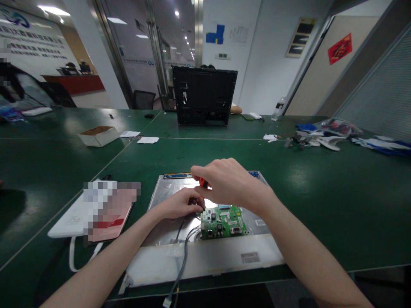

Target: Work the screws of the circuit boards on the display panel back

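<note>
A green circuit board (224,222) lies on the silvery back of a flat display panel (205,261) in front of me. My right hand (229,182) is closed around a red and black screwdriver handle (203,183), held above the board's upper left corner. Close below it, my left hand (183,202) has its fingers drawn together at that same corner. Whether they grip anything there is hidden. Grey cables (184,256) run from the board's left side over the panel's front edge and end in a white connector (167,302).
Left of the panel lie a white device (69,220) with a white cable and a pink phone-like slab (111,224). Farther back are a cardboard box (99,136), a black monitor shell (205,96) with a person behind it, a bottle (278,108), and scattered parts (303,137).
</note>
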Demonstrator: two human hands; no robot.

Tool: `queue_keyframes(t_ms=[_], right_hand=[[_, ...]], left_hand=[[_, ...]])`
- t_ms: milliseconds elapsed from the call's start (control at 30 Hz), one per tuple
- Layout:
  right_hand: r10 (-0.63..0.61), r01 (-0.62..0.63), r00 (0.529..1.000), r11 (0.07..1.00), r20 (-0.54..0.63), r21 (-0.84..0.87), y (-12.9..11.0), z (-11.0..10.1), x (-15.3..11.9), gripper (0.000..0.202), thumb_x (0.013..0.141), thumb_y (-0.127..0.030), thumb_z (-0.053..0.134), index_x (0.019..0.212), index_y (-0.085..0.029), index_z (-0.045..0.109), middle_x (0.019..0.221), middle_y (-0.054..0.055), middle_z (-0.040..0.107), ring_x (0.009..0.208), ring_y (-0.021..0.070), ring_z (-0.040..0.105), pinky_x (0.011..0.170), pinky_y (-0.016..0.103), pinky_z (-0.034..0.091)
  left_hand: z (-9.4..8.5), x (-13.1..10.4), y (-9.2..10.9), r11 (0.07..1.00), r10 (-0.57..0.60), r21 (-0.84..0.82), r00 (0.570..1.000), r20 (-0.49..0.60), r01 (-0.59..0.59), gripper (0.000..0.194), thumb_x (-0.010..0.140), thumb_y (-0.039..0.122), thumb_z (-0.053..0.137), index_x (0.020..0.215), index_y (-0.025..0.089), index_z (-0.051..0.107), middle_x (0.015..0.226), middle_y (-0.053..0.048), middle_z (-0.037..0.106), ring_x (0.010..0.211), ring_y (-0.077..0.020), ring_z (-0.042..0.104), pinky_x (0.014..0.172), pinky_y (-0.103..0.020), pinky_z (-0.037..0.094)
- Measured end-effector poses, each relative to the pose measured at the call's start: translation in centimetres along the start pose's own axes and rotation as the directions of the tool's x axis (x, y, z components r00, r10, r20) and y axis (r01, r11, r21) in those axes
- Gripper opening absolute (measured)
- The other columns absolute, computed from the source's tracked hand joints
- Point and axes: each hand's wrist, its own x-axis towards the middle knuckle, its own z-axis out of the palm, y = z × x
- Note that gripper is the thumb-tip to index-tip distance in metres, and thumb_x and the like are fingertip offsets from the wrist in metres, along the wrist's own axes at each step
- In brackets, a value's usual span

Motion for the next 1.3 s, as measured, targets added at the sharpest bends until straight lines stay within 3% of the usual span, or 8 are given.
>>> queue_keyframes(t_ms=[500, 800, 1133, 1300], right_hand=[[-0.050, 0.049, 0.998, 0.997, 0.024, 0.053, 0.11, -0.01, -0.20, 0.020, 0.087, -0.026, 0.054, 0.106, -0.021, 0.053, 0.086, 0.003, 0.069, 0.067, 0.0150, 0.057, 0.050, 0.027, 0.023], [-0.015, 0.015, 1.000, 1.000, 0.011, -0.007, 0.21, 0.05, -0.09, 0.011, 0.087, -0.029, 0.055, 0.094, -0.020, 0.058, 0.075, 0.002, 0.066, 0.060, 0.0124, 0.052, 0.051, 0.027, 0.019], [-0.048, 0.046, 0.998, 0.998, 0.029, 0.047, 0.18, 0.00, -0.06, 0.012, 0.087, -0.026, 0.053, 0.097, -0.020, 0.055, 0.080, 0.002, 0.066, 0.061, 0.0121, 0.050, 0.051, 0.026, 0.020], [-0.050, 0.049, 0.999, 0.998, 0.022, 0.046, 0.12, -0.07, -0.03, 0.011, 0.086, -0.026, 0.055, 0.095, -0.020, 0.054, 0.079, 0.001, 0.066, 0.060, 0.0116, 0.049, 0.050, 0.026, 0.020]], left_hand=[[-0.09, 0.06, -0.04, 1.000, 0.024, -0.007, 1.000, -0.003, -0.024, 0.005, 0.078, 0.019, 0.065, 0.082, 0.015, 0.063, 0.077, -0.001, 0.066, 0.069, -0.0156, 0.059, 0.064, -0.025, 0.047], [-0.07, -0.05, -0.07, 0.999, -0.029, 0.035, 1.000, 0.009, 0.029, 0.006, 0.080, 0.018, 0.064, 0.085, 0.015, 0.063, 0.078, -0.001, 0.067, 0.071, -0.0163, 0.060, 0.066, -0.025, 0.047], [-0.20, 0.01, -0.24, 0.997, 0.067, 0.027, 0.998, -0.003, -0.067, 0.005, 0.079, 0.018, 0.066, 0.082, 0.014, 0.066, 0.077, -0.002, 0.068, 0.072, -0.0166, 0.061, 0.066, -0.025, 0.046], [-0.15, -0.01, -0.42, 0.999, 0.050, 0.016, 0.999, -0.001, -0.050, 0.005, 0.080, 0.018, 0.066, 0.084, 0.015, 0.066, 0.078, -0.002, 0.067, 0.072, -0.0164, 0.060, 0.066, -0.025, 0.047]])
